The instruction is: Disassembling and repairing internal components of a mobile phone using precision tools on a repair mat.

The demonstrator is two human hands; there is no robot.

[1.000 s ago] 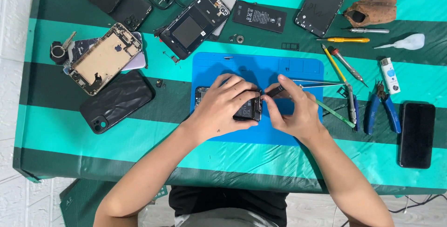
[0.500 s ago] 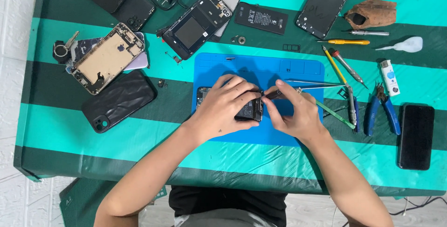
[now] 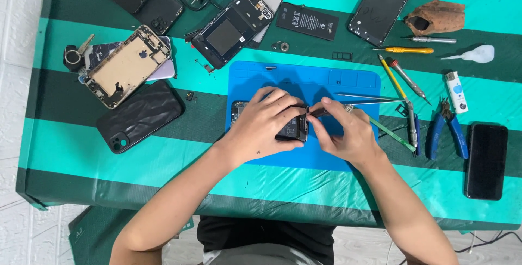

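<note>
On the blue mat (image 3: 326,80) lies a small opened phone (image 3: 291,128), dark inside with its parts showing, and the left hand (image 3: 261,126) grips it firmly while the right hand (image 3: 348,131) pinches a thin dark tool (image 3: 318,112) at its edge.

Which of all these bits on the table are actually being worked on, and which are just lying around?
In use:
- opened phone on the blue mat, under the left hand
- thin tool pinched in the right hand

Lying about:
- gold phone frame
- black case
- battery
- blue pliers
- black phone
- yellow screwdriver
</note>
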